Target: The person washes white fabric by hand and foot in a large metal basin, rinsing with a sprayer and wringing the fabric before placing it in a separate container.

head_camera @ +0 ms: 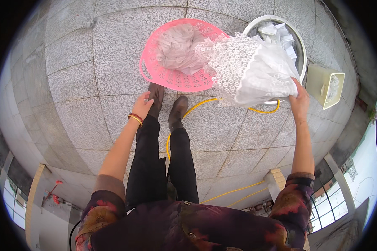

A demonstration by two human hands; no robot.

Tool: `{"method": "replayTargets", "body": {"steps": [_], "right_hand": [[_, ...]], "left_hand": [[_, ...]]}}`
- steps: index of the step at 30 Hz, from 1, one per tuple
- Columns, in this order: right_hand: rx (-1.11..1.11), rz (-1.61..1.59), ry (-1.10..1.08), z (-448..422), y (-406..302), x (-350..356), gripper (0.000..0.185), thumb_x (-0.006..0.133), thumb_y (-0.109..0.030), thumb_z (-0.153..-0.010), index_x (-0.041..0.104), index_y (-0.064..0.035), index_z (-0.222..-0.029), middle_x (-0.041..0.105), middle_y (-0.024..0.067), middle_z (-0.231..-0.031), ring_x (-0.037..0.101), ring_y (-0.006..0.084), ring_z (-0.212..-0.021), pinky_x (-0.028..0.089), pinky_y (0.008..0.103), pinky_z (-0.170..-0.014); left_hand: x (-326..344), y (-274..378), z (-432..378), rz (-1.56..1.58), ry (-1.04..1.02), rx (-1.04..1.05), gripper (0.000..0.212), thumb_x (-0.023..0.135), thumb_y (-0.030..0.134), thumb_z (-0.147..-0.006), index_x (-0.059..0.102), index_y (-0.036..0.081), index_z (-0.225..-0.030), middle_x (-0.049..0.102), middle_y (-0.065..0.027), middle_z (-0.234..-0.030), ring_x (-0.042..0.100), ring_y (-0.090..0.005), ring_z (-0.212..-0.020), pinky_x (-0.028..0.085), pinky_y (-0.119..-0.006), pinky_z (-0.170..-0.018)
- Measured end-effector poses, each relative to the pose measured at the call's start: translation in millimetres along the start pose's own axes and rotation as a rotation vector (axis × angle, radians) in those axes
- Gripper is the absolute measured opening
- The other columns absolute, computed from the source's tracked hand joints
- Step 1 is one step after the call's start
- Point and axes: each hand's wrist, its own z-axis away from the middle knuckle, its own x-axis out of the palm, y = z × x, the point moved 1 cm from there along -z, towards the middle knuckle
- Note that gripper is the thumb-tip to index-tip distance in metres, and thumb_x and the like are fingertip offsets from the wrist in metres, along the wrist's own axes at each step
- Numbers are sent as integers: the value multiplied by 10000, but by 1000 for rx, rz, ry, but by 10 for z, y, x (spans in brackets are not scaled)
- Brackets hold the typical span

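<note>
My right hand (300, 102) grips the gathered end of a white sheer fabric with a lace border (235, 67). The lace spreads leftward over the rim of a pink perforated plastic basket (188, 84), and the fabric partly covers a round metal basin (302, 51). In the basket lies a bunched pale grey-pink cloth (177, 47). White pieces (287, 42), which look like folded fabric or tape, show inside the basin. My left hand (144, 105) holds nothing, its fingers apart, below the basket's left side and over my boot.
A cream rectangular plastic container (320, 84) with white material inside lies right of the basin. A yellow hose (204, 103) loops across the stone-tiled floor (119, 50), past my boots and under the fabric. Low tile-capped wall ends (34, 188) stand nearer my body, left and right.
</note>
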Motion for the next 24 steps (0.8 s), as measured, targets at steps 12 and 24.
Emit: {"method": "replayTargets", "body": {"steps": [12, 24], "right_hand": [[820, -52, 478, 131, 1764, -690, 514, 590, -270, -623, 500, -33, -1070, 561, 156, -988, 540, 289, -890, 404, 360, -784], [410, -276, -344, 2033, 99, 253, 393, 576, -235, -713, 505, -46, -1051, 501, 172, -1060, 456, 302, -1006, 360, 357, -858]], "left_hand": [[-440, -144, 88, -73, 45, -15, 342, 552, 181, -754, 483, 48, -1062, 545, -135, -973, 530, -216, -900, 434, -305, -738], [-1220, -420, 910, -136, -24, -132, 344, 543, 203, -744, 501, 41, -1044, 571, -125, -891, 552, -208, -807, 437, -298, -703]]}}
